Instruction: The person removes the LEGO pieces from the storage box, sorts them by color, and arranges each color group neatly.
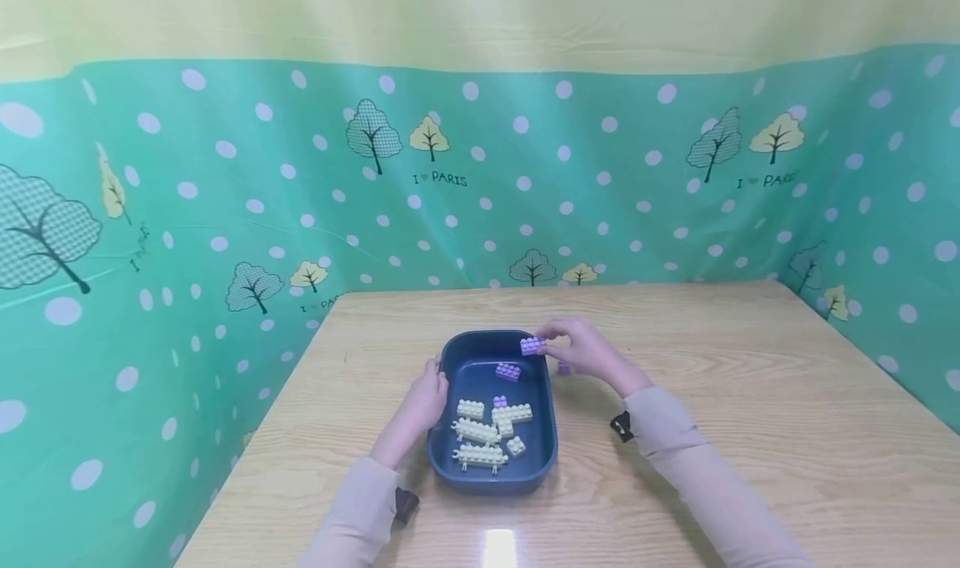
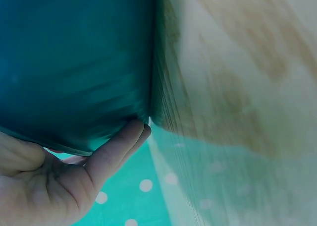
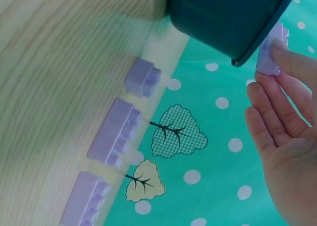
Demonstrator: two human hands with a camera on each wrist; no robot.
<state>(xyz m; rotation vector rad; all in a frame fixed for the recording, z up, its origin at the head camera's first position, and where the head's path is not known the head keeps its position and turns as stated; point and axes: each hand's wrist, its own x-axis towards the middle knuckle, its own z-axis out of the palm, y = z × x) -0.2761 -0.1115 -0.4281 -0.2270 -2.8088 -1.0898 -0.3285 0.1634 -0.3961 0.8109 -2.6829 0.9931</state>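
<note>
A dark blue plastic bin stands on the table in the head view. My left hand grips its left side; in the left wrist view the fingers lie against the bin's outer wall. My right hand pinches a purple toy building brick over the bin's far right corner. The right wrist view shows that brick between thumb and fingers, beside the rim. Inside the bin are another purple brick, a small purple brick and several cream building bricks, some joined together.
Three purple bricks stand in a row on the table by the bin's right side, partly hidden by my right hand in the head view. The wooden table backs onto a green dotted curtain.
</note>
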